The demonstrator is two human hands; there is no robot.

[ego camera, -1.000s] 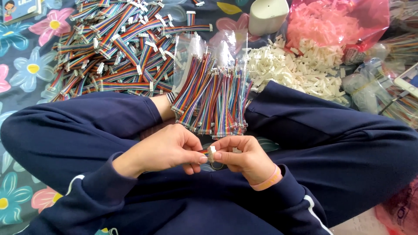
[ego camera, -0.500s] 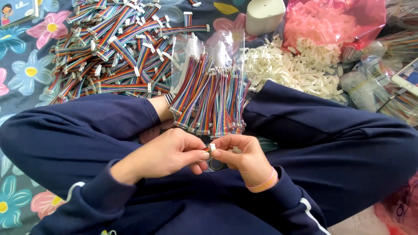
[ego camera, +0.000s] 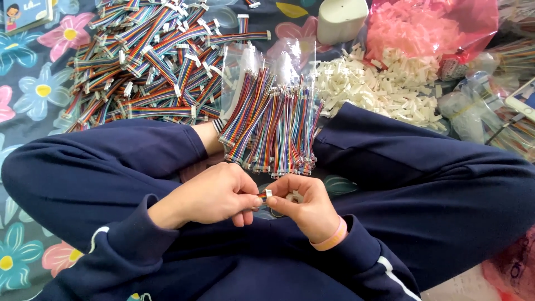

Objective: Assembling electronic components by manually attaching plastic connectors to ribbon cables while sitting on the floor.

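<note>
Both hands (ego camera: 214, 195) (ego camera: 304, 203) pinch ribbon cable (ego camera: 264, 195) lying left-right, white connector rightward

A bundle of ribbon cables (ego camera: 273, 131) lies between the knees, cable pile (ego camera: 156, 61) behind-left, connector heap (ego camera: 379, 89) behind-right.

Two hands (ego camera: 262, 200), two heaps of ribbon cables (ego camera: 150, 67), one pink bag (ego camera: 432, 28).

Floor covered w/ dark blue mat (ego camera: 33, 120) printed w/ pink, blue & white flowers, even bright light, no walls or windows in view, cream rounded container (ego camera: 341, 19) at top edge.
</note>
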